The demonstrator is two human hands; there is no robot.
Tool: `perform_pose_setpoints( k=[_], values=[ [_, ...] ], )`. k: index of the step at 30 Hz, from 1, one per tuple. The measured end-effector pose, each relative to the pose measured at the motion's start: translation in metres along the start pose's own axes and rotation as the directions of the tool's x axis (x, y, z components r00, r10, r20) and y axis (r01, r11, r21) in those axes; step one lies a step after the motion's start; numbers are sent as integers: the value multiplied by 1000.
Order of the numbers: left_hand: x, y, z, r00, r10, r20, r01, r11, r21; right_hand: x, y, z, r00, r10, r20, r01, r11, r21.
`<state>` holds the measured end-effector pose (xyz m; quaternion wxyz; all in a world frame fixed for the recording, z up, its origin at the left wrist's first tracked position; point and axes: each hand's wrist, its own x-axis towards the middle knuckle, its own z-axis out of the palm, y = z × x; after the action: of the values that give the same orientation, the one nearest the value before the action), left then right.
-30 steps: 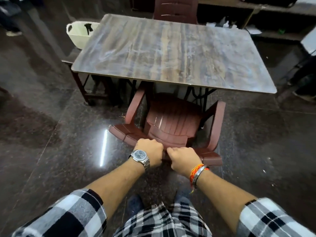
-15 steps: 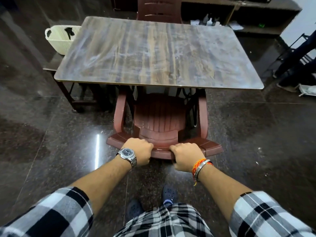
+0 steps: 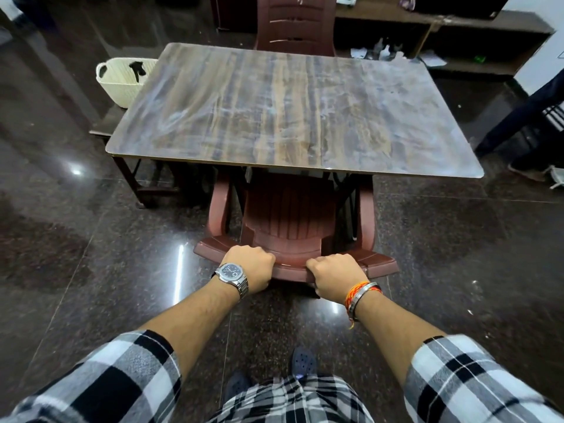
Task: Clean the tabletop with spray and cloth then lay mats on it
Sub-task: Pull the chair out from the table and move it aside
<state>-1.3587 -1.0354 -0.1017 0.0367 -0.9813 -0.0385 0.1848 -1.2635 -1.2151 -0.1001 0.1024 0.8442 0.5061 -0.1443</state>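
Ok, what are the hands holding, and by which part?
The left hand and right hand both grip the brown plastic chair by the top edge of its backrest.

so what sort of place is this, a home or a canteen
Probably a simple canteen or dining room, not certain: a rectangular wood-grain laminate table, a maroon moulded plastic armchair partly under it with a matching armchair opposite, and a polished dark stone floor.
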Motion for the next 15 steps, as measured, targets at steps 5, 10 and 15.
perform_pose_setpoints(
  k=[5, 10, 15],
  values=[
    [11, 10, -4, 1000, -7, -20, 7, 1000, -9, 0, 18, 1, 1000, 10, -15, -10, 1000, 7],
    [19, 17, -10, 1000, -4, -21, 4, 1000, 7, -1, 32, 2, 999, 6, -41, -5, 1000, 25],
    [19, 17, -8, 1000, -8, -12, 8, 1000, -5, 0, 32, 1, 1000, -1, -32, 2, 999, 46]
  ],
)
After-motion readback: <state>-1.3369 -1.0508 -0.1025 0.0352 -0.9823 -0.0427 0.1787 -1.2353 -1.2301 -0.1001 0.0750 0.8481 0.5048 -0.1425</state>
